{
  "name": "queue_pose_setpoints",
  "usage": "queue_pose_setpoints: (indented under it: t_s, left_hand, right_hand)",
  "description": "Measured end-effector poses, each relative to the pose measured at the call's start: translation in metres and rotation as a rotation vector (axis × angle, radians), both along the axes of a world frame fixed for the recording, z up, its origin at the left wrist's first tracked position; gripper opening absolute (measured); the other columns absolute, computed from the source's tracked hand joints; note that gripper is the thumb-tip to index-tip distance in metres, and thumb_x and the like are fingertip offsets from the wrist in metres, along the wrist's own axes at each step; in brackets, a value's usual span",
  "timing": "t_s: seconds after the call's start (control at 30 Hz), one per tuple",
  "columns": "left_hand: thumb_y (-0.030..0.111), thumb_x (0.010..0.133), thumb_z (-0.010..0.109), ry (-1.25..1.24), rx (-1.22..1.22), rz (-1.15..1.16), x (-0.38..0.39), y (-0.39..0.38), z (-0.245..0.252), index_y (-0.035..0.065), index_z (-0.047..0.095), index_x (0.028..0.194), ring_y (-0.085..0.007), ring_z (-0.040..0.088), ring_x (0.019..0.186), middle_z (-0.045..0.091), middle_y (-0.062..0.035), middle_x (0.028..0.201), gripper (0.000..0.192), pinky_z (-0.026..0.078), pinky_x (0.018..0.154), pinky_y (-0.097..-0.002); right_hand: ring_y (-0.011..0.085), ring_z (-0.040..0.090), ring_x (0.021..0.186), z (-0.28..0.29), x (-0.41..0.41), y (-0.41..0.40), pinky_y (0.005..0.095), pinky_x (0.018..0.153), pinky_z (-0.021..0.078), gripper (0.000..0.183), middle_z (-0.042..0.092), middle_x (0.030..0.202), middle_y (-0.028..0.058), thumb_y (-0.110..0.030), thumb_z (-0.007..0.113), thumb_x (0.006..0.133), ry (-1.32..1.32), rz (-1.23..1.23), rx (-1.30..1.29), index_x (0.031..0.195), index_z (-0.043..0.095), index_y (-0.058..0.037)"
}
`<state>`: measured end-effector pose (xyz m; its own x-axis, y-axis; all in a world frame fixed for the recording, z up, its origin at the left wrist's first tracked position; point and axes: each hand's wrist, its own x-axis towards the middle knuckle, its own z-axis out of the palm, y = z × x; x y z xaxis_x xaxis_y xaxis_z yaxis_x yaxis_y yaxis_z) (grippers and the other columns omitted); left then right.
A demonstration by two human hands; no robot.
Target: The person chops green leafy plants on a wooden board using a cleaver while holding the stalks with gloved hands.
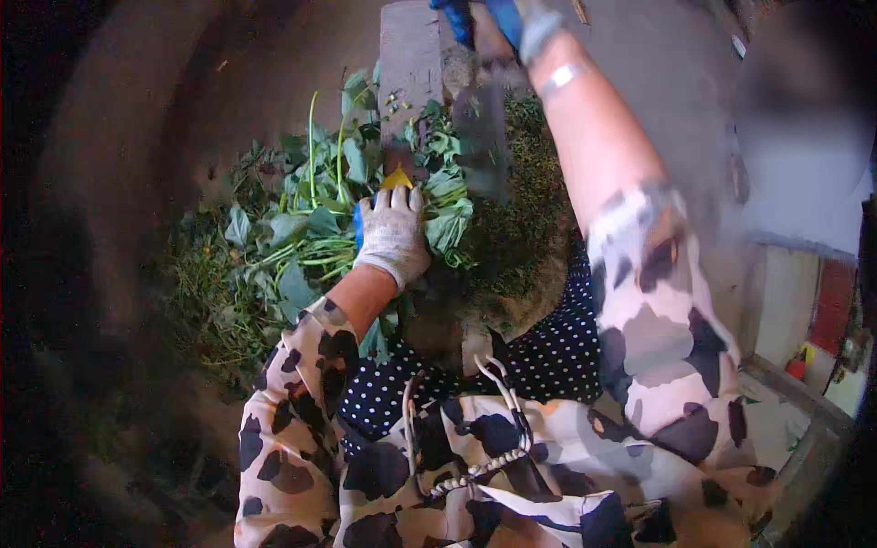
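Observation:
My left hand, in a grey-white knit glove with some blue on it, presses a bundle of leafy green stems onto a narrow wooden board. Leaf ends stick out to the right of its fingers. At the top edge my right hand, gloved in blue and grey, grips a large knife and is partly cut off by the frame. The wide blade is blurred and points down towards me, right of the bundle. A yellow leaf or scrap lies just beyond my left fingertips.
Finely chopped greens are heaped right of the board. More uncut leafy stems pile up on the left. A black polka-dot cloth covers my lap. Some pale and red objects stand at the far right.

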<state>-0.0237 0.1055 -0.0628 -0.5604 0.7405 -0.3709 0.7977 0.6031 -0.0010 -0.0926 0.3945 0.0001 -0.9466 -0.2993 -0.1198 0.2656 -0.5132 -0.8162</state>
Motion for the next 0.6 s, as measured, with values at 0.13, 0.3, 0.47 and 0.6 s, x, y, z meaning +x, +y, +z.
queue_pose_setpoints:
  t_s: [0.13, 0.3, 0.47, 0.6]
  left_hand:
    - [0.025, 0.061, 0.066, -0.133, -0.049, 0.015, -0.008, 0.036, 0.010, 0.0046, 0.041, 0.127, -0.0309, 0.045, 0.115, 0.048, -0.0144, 0.122, 0.073, 0.035, 0.093, -0.0486]
    - [0.026, 0.060, 0.068, 0.011, -0.110, 0.049, -0.008, 0.006, -0.003, 0.0056, 0.042, 0.126, -0.0294, 0.046, 0.114, 0.050, -0.0139, 0.119, 0.073, 0.036, 0.092, -0.0476]
    - [0.029, 0.061, 0.068, 0.062, -0.143, 0.044, -0.005, -0.025, -0.012, 0.0062, 0.042, 0.125, -0.0279, 0.043, 0.116, 0.047, -0.0126, 0.120, 0.073, 0.035, 0.092, -0.0468]
    - [0.028, 0.061, 0.068, 0.025, -0.070, -0.009, 0.011, 0.011, 0.015, 0.0065, 0.041, 0.126, -0.0280, 0.043, 0.117, 0.048, -0.0126, 0.119, 0.074, 0.035, 0.093, -0.0464]
  right_hand:
    - [0.0269, 0.056, 0.054, -0.032, -0.033, 0.039, 0.0398, 0.054, 0.0492, 0.031, 0.061, 0.066, 0.0085, -0.034, 0.048, 0.087, -0.109, -0.480, -0.168, 0.081, 0.064, -0.0071]
    - [0.0091, 0.057, 0.070, -0.034, 0.127, -0.146, 0.0261, 0.064, 0.0490, 0.013, 0.065, 0.082, 0.0030, -0.011, 0.060, 0.085, 0.146, -0.990, 0.439, 0.095, 0.064, -0.0047]
    - [0.0100, 0.057, 0.066, -0.020, 0.125, -0.172, 0.0269, 0.060, 0.0483, 0.008, 0.063, 0.073, 0.0022, -0.009, 0.059, 0.085, 0.114, -0.675, 0.446, 0.089, 0.064, -0.0036]
    - [0.0103, 0.056, 0.061, -0.020, 0.031, -0.033, 0.0244, 0.055, 0.0464, 0.012, 0.062, 0.072, 0.0005, -0.012, 0.060, 0.086, 0.433, -0.752, 0.952, 0.089, 0.065, -0.0018]
